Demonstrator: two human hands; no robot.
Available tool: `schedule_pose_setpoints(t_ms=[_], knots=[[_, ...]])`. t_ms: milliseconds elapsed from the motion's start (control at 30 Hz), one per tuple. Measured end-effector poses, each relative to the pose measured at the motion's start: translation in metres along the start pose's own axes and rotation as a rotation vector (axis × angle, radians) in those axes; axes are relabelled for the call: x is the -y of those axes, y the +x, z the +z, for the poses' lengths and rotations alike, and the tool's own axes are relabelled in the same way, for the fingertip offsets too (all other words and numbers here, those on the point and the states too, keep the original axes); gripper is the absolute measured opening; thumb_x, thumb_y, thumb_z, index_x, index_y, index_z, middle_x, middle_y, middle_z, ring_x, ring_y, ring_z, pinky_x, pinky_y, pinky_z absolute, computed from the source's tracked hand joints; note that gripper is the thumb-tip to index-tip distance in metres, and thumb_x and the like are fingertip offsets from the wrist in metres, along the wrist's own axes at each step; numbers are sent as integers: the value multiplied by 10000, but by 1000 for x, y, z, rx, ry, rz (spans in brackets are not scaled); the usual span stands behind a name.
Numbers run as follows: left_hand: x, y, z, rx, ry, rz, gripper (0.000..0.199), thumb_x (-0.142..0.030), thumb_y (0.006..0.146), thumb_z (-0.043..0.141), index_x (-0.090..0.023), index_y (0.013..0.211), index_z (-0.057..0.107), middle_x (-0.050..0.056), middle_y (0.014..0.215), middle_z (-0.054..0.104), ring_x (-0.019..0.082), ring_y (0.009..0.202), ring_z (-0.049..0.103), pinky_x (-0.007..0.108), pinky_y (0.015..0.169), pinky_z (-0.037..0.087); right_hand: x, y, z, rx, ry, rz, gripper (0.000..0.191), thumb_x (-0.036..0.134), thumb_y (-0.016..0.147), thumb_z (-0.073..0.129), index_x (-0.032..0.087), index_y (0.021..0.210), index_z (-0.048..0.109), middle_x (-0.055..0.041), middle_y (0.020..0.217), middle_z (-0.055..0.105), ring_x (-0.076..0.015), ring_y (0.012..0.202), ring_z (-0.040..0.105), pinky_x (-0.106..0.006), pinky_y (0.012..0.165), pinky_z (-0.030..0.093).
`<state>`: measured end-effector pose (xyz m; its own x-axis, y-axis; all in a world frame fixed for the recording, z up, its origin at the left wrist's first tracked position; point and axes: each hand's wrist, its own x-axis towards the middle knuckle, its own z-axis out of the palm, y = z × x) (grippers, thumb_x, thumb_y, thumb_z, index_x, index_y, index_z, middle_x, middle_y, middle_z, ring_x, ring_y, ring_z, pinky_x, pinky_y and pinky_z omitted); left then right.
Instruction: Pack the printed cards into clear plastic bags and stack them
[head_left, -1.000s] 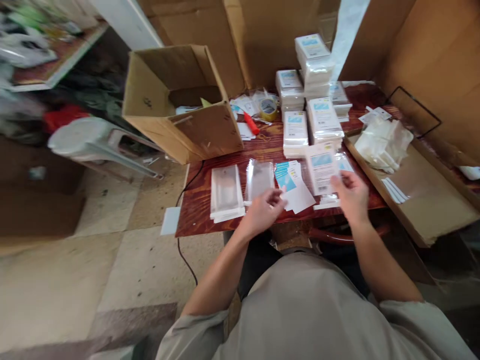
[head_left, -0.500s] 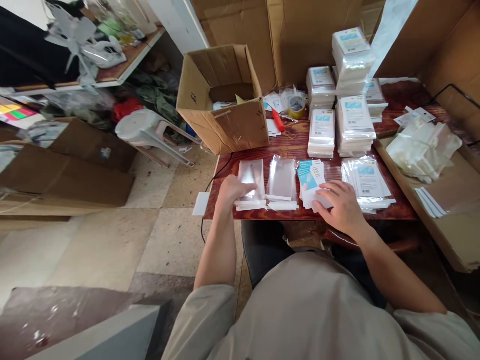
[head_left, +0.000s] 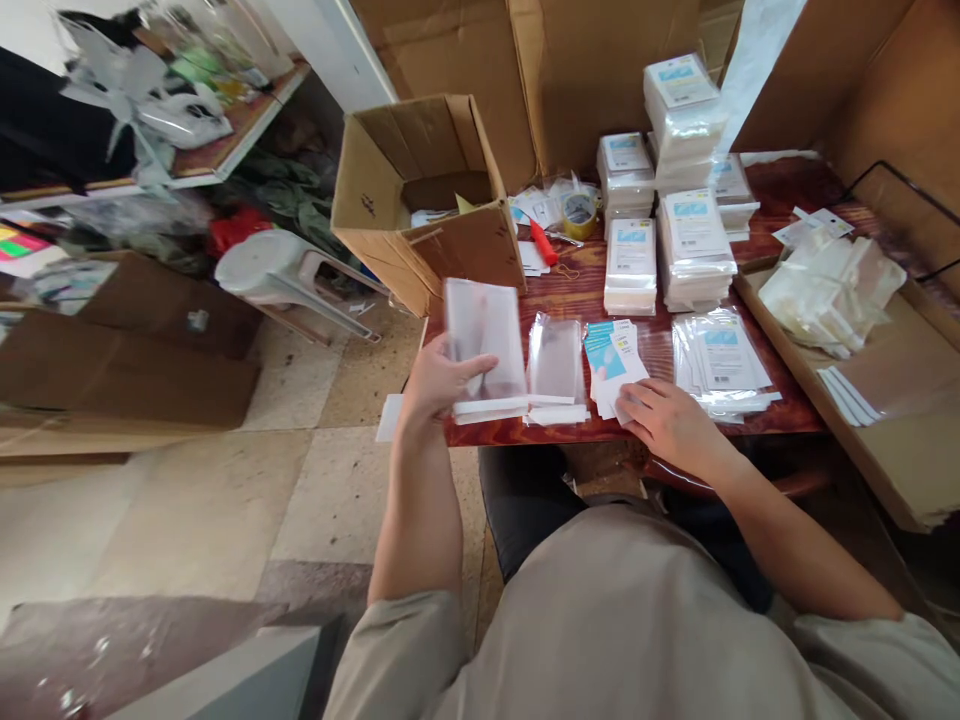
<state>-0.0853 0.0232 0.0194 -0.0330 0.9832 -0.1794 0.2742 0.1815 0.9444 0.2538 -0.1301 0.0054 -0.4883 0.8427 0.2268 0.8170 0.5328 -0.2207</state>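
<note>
In my left hand (head_left: 436, 380) is a stack of clear plastic bags (head_left: 491, 330), gripped by its left side with the thumb on top and tilted up off the table. A second stack of clear plastic bags (head_left: 556, 355) lies just right of it. Fanned blue-and-white printed cards (head_left: 613, 355) come after that. My right hand (head_left: 660, 420) has its fingers closed at the lower right corner of these cards; its thumb is mostly hidden. Bagged cards (head_left: 721, 360) lie in a loose pile right of my right hand.
Tall stacks of bagged cards (head_left: 694, 230) stand at the back right. Behind my left hand is an open cardboard box (head_left: 469, 250), with a tape roll (head_left: 579, 212) and a red-handled tool (head_left: 543, 243) beside it. A shallow carton (head_left: 877, 450) holding plastic bags flanks the right side.
My left hand has closed on the left stack of plastic bags and raised it from the table. My right hand's fingers have drawn together at the cards' lower corner. The view has shifted slightly.
</note>
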Motion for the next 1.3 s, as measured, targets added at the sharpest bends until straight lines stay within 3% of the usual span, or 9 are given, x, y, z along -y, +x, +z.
schedule_pose_setpoints(t_ms=[100, 233, 300, 500, 633, 733, 800, 967, 1300], knots=[[2, 4, 40, 122, -31, -4, 573, -292, 597, 975, -146, 1111, 766, 132, 1099, 799, 299, 947, 754, 425, 897, 601, 1, 3, -1, 25, -44, -3, 245, 69, 1024, 564, 161, 1177, 732, -132, 1277, 722, -291, 1142, 652, -453, 976, 574], [19, 6, 76, -1, 461, 32, 532, -332, 695, 945, -132, 1125, 704, 177, 1112, 756, 361, 1050, 718, 479, 979, 542, 6, 4, 0, 53, -85, -8, 291, 1, 994, 512, 131, 1152, 719, -151, 1176, 738, -295, 1116, 671, -422, 930, 586], [25, 2, 79, -65, 602, 43, 570, -398, 733, 937, -137, 1166, 675, 172, 1128, 735, 360, 1087, 697, 471, 994, 524, 6, 4, 2, 54, -107, -5, 284, -5, 999, 489, 123, 1126, 708, -147, 1131, 742, -285, 1080, 683, -401, 887, 586], [25, -16, 68, -186, 749, 185, 221, -334, 996, 640, -165, 876, 718, 193, 1238, 695, 339, 1189, 657, 456, 1079, 489, 1, 4, 4, 11, -87, 66, 274, 37, 1039, 454, 148, 1004, 702, -106, 973, 747, -234, 914, 711, -349, 771, 566], [22, -18, 66, -160, 349, 117, 257, -365, 1021, 593, -168, 988, 754, 157, 1053, 759, 310, 1070, 725, 469, 1009, 559, -2, -5, -7, -284, 35, 181, 281, 155, 1072, 499, 190, 1135, 770, -107, 1107, 808, -259, 1040, 773, -385, 898, 617], [18, -17, 75, -103, -185, -40, 291, -427, 928, 745, -141, 978, 723, 114, 879, 763, 243, 807, 761, 382, 789, 620, 3, -16, -18, -653, 187, 523, 236, 358, 1045, 652, 206, 1123, 815, -114, 1043, 826, -283, 947, 800, -401, 871, 647], [14, -18, 86, -99, -401, -64, 369, -461, 846, 851, -137, 922, 689, 99, 823, 755, 219, 733, 759, 342, 724, 622, 12, -22, -22, -775, 473, 753, 304, 481, 992, 736, 193, 1040, 822, -104, 910, 816, -267, 765, 780, -386, 714, 658], [2, -33, 123, -121, -605, -88, 512, -565, 767, 932, -164, 861, 628, 84, 801, 764, 210, 714, 772, 301, 653, 618, 32, -22, -11, -491, 1118, 889, 432, 594, 875, 834, 167, 851, 768, -44, 682, 728, -169, 502, 634, -267, 436, 526], [-9, -49, 141, -129, -763, -164, 489, -529, 810, 920, -195, 867, 567, 70, 831, 789, 198, 739, 790, 304, 703, 642, 29, -15, -1, -446, 1157, 1004, 486, 629, 836, 835, 168, 808, 684, -18, 607, 670, -112, 412, 526, -213, 371, 389]])
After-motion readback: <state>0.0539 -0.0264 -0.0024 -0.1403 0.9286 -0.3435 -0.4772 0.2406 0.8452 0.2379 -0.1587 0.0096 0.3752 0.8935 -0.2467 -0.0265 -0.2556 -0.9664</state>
